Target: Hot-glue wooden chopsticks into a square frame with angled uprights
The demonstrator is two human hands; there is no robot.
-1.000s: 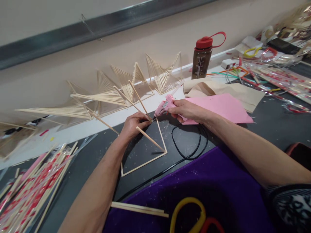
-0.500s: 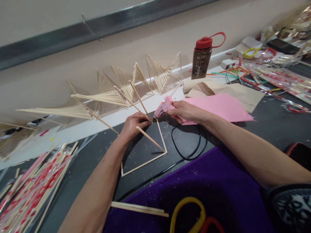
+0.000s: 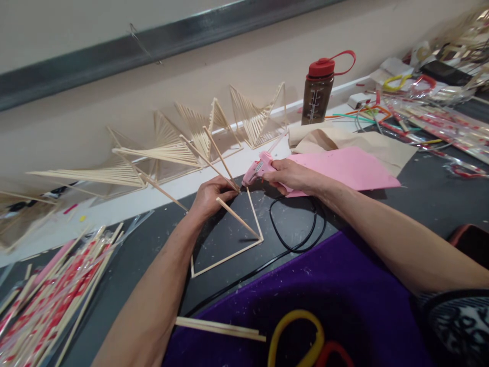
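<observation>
A pink hot glue gun (image 3: 259, 167) is gripped in my right hand (image 3: 288, 176), its nozzle at the far corner of a square frame of thin wooden sticks (image 3: 227, 259). My left hand (image 3: 214, 196) pinches the foot of a wooden stick (image 3: 208, 162) at that same corner. Other sticks rise from the frame, one of them a slanted stick (image 3: 239, 219) at the near right corner. Part of the frame's left side is hidden behind my left forearm. A black cord (image 3: 271, 219) loops on the table below the glue gun.
Several finished stick structures (image 3: 164, 148) stand along the wall. A brown bottle with a red lid (image 3: 318, 92), pink sheet (image 3: 344, 171) and brown paper (image 3: 385, 145) are at the right. Packaged sticks (image 3: 72, 285) lie left; loose sticks (image 3: 219, 329) and yellow-handled scissors (image 3: 273, 346) rest on purple cloth (image 3: 328, 275).
Almost nothing differs. Both hands and the glue gun hold the same place at the corner, with only a very slight shift of the view.
</observation>
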